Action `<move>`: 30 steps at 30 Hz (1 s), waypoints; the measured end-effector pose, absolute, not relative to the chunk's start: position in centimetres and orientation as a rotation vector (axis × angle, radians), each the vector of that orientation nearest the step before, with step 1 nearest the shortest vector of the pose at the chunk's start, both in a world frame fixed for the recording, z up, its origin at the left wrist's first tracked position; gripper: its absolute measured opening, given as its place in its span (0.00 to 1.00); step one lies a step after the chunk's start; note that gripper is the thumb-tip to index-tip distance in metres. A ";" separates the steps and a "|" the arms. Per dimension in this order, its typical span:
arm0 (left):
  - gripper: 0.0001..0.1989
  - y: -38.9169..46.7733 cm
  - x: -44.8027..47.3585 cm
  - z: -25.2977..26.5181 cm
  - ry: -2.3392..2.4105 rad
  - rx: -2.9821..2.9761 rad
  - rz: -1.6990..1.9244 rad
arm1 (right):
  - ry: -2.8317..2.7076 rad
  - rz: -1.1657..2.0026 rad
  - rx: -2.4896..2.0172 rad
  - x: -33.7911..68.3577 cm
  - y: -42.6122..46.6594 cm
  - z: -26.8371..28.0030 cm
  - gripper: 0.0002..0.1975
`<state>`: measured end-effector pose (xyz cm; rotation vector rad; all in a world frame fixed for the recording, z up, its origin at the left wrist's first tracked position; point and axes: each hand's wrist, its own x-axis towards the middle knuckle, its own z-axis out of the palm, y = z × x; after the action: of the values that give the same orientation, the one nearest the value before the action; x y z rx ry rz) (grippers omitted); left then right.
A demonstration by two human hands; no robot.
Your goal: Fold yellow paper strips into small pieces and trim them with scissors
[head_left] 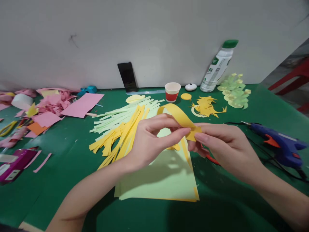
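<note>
A yellow paper strip (178,114) is bent into an arch between my hands, above the light green sheets. My left hand (151,138) pinches it near its right end, thumb on top. The fingertips of my right hand (224,145) close on the same end, where the paper looks folded. Below lie the light green paper sheets (156,180), with yellow paper showing at their lower edge. Loose yellow strips (130,135) and pale green strips (111,116) fan out to the left. Something red (212,159), partly hidden, lies under my right hand.
A blue glue gun (277,141) with its black cord lies at the right. Along the wall stand a phone (127,77), a red-and-white paper cup (172,93) and a leaning white bottle (216,71). Pink paper (83,104) and a purple device (16,164) occupy the left.
</note>
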<state>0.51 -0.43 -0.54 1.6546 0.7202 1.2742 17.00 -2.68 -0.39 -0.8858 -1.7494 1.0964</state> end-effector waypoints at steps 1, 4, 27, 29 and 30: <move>0.03 -0.4 0.5 -0.7 0.712 1.682 1.302 | -1.681 1.189 -0.906 17.0 -2.8 -0.4 0.15; 0.04 -0.1 0.6 -1.0 0.607 1.858 1.414 | -1.483 1.419 -0.943 16.9 -2.9 -0.3 0.15; 0.01 0.4 0.4 -1.1 0.805 1.622 1.251 | -1.688 1.044 -1.088 17.0 -2.0 0.2 0.08; 0.01 0.3 0.5 -1.0 0.799 1.531 1.184 | -1.803 0.867 -1.071 17.0 -2.1 0.2 0.09; 0.02 0.2 0.5 -1.0 0.794 1.501 1.158 | -1.838 0.808 -1.060 17.0 -2.1 0.2 0.10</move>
<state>0.47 0.20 -0.98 1.5010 0.7939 1.1583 17.05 -2.12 0.17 -1.0599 -1.8381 0.8079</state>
